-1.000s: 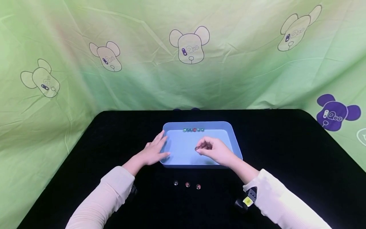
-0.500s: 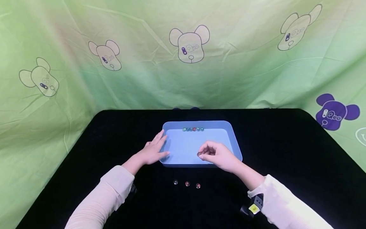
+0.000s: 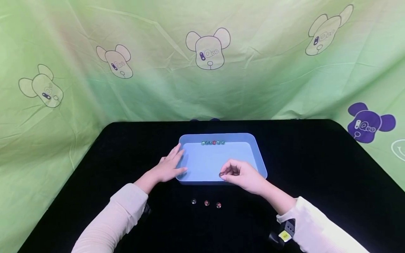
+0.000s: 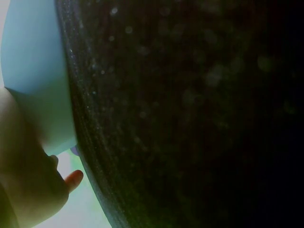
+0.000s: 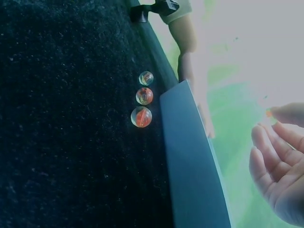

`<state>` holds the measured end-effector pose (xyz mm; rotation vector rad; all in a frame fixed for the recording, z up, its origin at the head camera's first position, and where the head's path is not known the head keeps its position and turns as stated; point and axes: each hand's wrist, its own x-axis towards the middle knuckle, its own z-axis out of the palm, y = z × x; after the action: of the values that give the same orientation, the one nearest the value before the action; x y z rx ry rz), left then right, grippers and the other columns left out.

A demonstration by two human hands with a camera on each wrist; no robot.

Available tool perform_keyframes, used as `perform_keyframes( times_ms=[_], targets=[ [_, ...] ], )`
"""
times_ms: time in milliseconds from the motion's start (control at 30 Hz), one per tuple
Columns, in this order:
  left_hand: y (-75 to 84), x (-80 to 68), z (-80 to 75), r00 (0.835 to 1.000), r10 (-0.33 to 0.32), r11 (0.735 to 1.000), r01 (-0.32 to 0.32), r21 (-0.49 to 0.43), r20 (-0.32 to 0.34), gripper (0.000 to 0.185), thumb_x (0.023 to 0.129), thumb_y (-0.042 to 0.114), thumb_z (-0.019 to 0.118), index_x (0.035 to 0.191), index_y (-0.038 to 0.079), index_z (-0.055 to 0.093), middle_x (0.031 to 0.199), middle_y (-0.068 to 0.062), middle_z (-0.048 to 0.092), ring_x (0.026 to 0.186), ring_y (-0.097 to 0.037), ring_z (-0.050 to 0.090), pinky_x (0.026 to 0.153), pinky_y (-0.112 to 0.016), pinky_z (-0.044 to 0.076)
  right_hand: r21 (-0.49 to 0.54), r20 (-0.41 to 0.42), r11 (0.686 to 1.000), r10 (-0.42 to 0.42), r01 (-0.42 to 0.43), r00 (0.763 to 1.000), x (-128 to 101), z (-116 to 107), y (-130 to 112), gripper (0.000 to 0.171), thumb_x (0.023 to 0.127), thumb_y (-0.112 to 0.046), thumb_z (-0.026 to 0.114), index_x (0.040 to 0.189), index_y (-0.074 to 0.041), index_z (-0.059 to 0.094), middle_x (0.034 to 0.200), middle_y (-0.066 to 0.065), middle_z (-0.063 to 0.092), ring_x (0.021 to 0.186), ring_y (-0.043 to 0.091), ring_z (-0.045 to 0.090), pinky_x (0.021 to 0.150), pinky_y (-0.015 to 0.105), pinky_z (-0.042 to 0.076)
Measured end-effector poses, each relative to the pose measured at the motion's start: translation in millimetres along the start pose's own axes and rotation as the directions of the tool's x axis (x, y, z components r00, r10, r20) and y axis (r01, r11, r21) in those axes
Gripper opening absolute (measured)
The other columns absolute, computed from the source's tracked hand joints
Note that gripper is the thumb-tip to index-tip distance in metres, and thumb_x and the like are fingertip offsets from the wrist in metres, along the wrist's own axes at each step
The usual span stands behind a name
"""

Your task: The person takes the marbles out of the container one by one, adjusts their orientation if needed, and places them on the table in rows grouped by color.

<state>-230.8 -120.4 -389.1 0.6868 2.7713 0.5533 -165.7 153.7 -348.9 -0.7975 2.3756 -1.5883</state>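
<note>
The right hand (image 3: 243,175) pinches a marble (image 3: 221,174) over the near edge of the blue tray (image 3: 258,154). The left hand (image 3: 169,165), fingers straight, rests on the tray's left rim. Three marbles (image 3: 206,202) lie on the black surface (image 3: 316,168) just near of the tray.

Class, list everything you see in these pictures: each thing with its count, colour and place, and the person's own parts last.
tray: one, light blue, middle of the table.
marbles in tray: a short row, greenish with one red, along the far wall.
held marble: one, dark, over the tray's near edge.
marbles on table: three, clear with red-orange, in front of the tray.
table: one, black.
backdrop: green, bear prints.
left hand: rests on the tray's left rim.
right hand: pinches the held marble.
</note>
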Motion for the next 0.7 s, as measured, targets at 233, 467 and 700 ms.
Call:
perform_keyframes(
  times_ms=[233,467,700],
  targets=[
    [-0.5,-0.3,0.5,1.0,0.0,1.0,0.0,-0.001,0.001,0.071,0.085,0.043,0.045,0.138,0.007,0.015,0.144,-0.005,-0.007,0.13,-0.02,-0.003,0.095,-0.05,0.014,0.037,0.012,0.999,-0.029,0.028,1.0,-6.0,0.7,1.6,0.009,0.08,-0.004,0.059,0.087,0.001,0.056,0.08,0.008,0.059,0.07,0.011,0.055,0.064,0.025,0.045],
    [-1.1,0.1,1.1,1.0,0.003,1.0,-0.003,-0.001,-0.004,0.071,0.085,0.043,0.046,0.138,0.007,0.016,0.144,-0.006,-0.006,0.129,-0.021,-0.002,0.094,-0.05,0.014,0.043,0.018,0.999,-0.015,0.014,1.0,-11.2,0.7,-1.3,0.01,0.08,-0.005,0.059,0.087,0.001,0.056,0.079,0.007,0.059,0.07,0.011,0.054,0.063,0.025,0.044],
    [0.1,0.2,0.2,1.0,0.006,1.0,-0.006,0.002,-0.003,0.071,0.085,0.043,0.045,0.138,0.006,0.017,0.144,-0.005,-0.006,0.13,-0.021,-0.002,0.095,-0.05,0.014,0.061,0.021,0.998,-0.026,0.025,0.999,-14.4,1.1,-2.6,0.009,0.08,-0.004,0.059,0.086,0.001,0.055,0.079,0.009,0.059,0.069,0.011,0.055,0.063,0.025,0.045]
  ],
)
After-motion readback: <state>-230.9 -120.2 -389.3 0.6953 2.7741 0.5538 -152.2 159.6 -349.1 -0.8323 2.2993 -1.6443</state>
